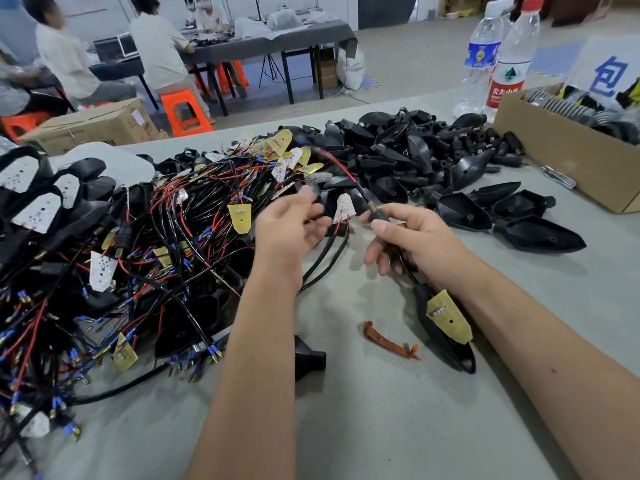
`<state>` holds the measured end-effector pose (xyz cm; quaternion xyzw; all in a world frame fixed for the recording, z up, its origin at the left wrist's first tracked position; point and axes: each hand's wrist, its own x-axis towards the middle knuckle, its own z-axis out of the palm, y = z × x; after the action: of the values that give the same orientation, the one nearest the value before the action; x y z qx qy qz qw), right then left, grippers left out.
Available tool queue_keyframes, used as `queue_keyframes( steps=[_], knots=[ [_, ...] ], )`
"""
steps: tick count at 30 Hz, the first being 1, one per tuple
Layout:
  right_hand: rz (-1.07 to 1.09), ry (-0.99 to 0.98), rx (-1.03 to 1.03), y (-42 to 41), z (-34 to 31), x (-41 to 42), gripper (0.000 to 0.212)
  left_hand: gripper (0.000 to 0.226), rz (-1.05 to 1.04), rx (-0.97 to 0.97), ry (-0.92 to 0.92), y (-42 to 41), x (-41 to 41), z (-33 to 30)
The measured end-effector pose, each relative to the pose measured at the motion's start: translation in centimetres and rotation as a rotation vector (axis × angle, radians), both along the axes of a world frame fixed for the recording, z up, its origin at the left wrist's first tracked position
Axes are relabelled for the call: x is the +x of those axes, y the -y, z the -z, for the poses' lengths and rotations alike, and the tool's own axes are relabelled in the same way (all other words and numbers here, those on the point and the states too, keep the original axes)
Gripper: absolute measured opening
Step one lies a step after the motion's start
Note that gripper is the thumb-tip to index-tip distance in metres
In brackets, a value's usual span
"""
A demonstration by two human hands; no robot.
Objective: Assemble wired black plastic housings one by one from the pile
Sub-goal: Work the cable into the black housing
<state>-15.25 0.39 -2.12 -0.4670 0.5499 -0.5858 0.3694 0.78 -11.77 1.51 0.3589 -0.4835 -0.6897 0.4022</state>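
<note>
On the bench [398,427]: a grey mat carries the work, with both bare forearms reaching in from the near edge
Right hand [412,237]: fingers curled round a black stem piece [377,216], thumb pressing on it, so the grip is clamped on that part; a black and red lead [341,168] runs up and far-left from its tip
Held assembly: below the right wrist hangs a black housing [446,337] with a yellow board [448,315] lying on it, its point resting near the bench
Left hand [294,226]: raised just left of the right hand, fingers loosely bent; its fingertips are blurred and I cannot tell whether the grip has anything in it
Between the hands: a small white board [344,206] with red wires below it
Wired pile [138,237]: a tangle of black and red wires, blue crimp ends, and white and yellow boards fills the left side
Empty housings [415,150]: a heap of black shells and stems lies far and right of the hands, with several single shells just right of it
Near items: an orange lens strip [391,342] lies between the forearms; a black funnel-shaped part [308,355] sits beside the left forearm
Far right: a cardboard box [568,157] of parts and two water bottles [498,57]
Background: people sit at another table [270,43] on orange stools [185,109]
</note>
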Motion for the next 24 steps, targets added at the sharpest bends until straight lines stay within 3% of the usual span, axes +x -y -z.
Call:
queue_keyframes(
  steps=[5, 10, 15, 19, 24],
  knots=[
    [-0.073, -0.027, 0.000, 0.0, -0.1, 0.7, 0.014, 0.014, 0.241, -0.136, 0.200, -1.9, -1.9, 0.7],
    [-0.045, -0.045, 0.049, -0.3, -0.5, 1.0, 0.037, 0.009, 0.182, -0.105, 0.208, -2.0, -2.2, 1.0],
    [-0.033, -0.066, 0.050, -0.6, -0.9, 0.9, 0.026, 0.011, 0.110, -0.037, 0.138, -2.0, -2.1, 0.7],
    [-0.063, -0.055, 0.048, -0.9, -1.1, 0.4, 0.029, 0.014, -0.009, -0.146, 0.166, -1.5, -1.9, 0.5],
    [-0.111, -0.021, 0.058, -0.8, -0.6, -0.2, 0.027, 0.011, -0.034, -0.126, 0.023, -0.6, -1.3, -0.1]
  ],
)
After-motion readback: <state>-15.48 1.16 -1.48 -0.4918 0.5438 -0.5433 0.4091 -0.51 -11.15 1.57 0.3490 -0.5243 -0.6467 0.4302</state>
